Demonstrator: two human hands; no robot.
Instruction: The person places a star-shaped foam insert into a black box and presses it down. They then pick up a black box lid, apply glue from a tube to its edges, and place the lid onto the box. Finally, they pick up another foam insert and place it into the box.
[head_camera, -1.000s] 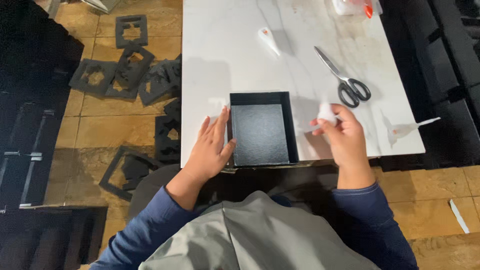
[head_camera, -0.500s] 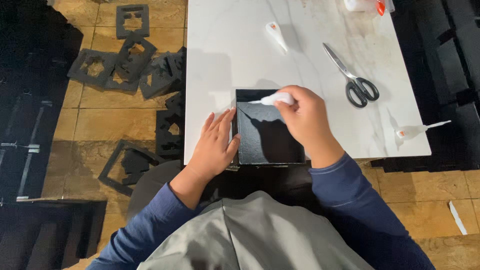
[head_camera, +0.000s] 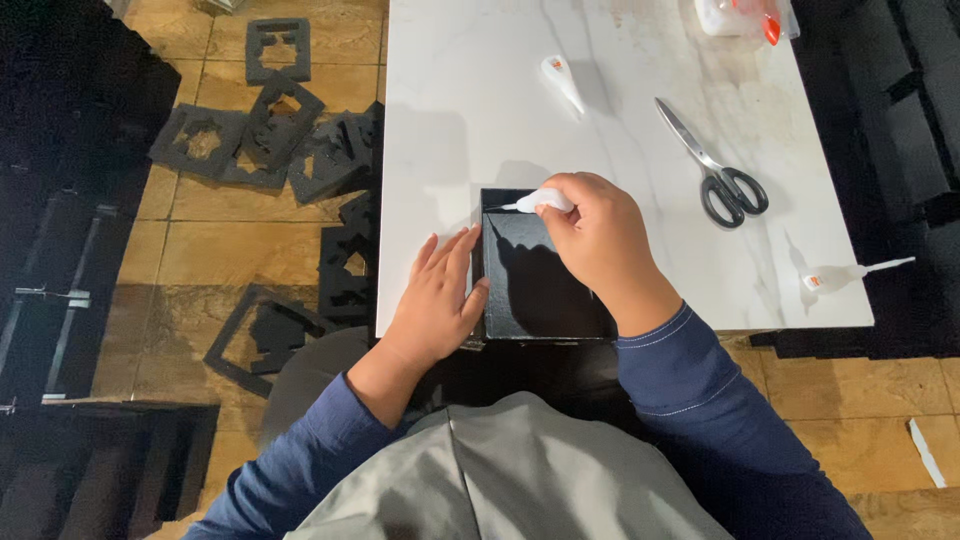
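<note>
Clearly the black box (head_camera: 540, 280) sits at the near edge of the white marble table (head_camera: 450, 120), right in front of the person, so both hands can work on it without stretching. The left hand (head_camera: 440, 300) lies flat and open against the box's left wall, fingers spread and holding nothing, which braces the box against sliding. The right hand (head_camera: 600, 235) is curled shut around a small white glue bottle (head_camera: 540, 201), tipped nearly level so the thin nozzle points left at the box's far-left inner corner; whether the tip touches the wall is hard to tell, since the dark interior swallows the detail. Another glue bottle (head_camera: 562, 80) lies loose farther up the table, a third (head_camera: 850, 273) rests near the right edge, and black-handled scissors (head_camera: 715, 170) lie well apart to the right, all within reach but clear of the work. Dark foam cut-outs (head_camera: 270, 130) are scattered on the tiled floor to the left. Compared with half a second ago, the right hand has carried the bottle a little further left along the box's far edge, while the left hand stays pressed to the same side. A second ago the right hand was off to the right of the box, over the bare table.
</note>
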